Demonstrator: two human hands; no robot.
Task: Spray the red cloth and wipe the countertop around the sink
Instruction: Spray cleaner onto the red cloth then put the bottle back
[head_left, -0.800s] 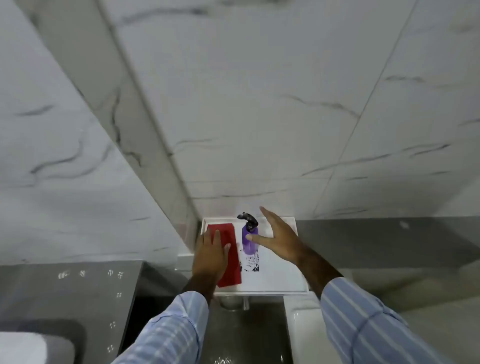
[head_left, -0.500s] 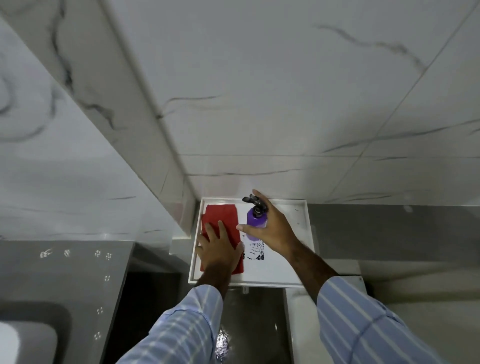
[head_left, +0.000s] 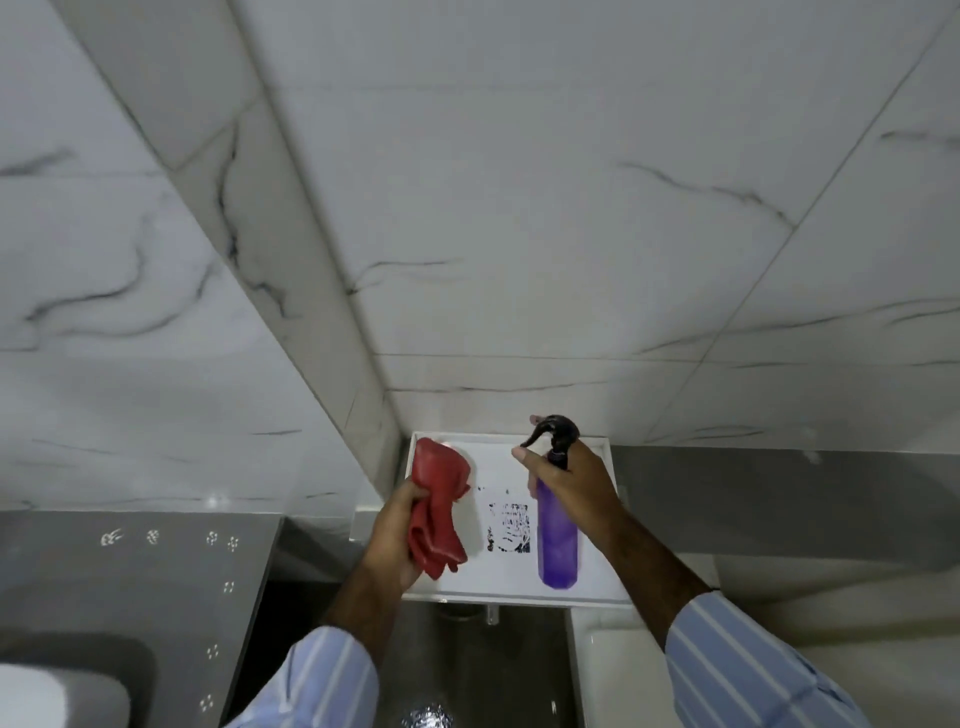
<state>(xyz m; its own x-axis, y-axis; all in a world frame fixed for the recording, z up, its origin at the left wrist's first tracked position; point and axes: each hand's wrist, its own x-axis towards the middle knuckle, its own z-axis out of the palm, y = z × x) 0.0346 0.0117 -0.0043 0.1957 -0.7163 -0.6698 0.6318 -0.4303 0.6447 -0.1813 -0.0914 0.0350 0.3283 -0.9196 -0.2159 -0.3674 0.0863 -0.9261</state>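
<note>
**Cloth and bottle in hand; spraying not yet shown**

The red cloth (head_left: 439, 501) is held bunched and hanging, clear of the white tray (head_left: 597, 597), over the tray's left part. It is gripped by the left hand (head_left: 397, 535), whose fingers are closed around its middle; a fold stands above the fist and the rest droops below.

The purple spray bottle (head_left: 557, 535) is held upright over the tray's right part, just beside the cloth but apart from it. The right hand (head_left: 571, 480) is closed around the bottle's neck, under the black trigger head (head_left: 553, 431). The nozzle is pointed left, toward the cloth. The index finger is seen extended near the trigger; whether the trigger is being pressed cannot be told. No mist is visible.

Progress, as judged: both items are picked up and aligned for spraying, so the task is at an early stage. Wetting of the cloth is not shown. The wiping of the grey desk (head_left: 156, 561) around the sink (head_left: 62, 686) is left entirely. A printed black mark (head_left: 509, 527) is noted on the tray between the two hands.
</note>
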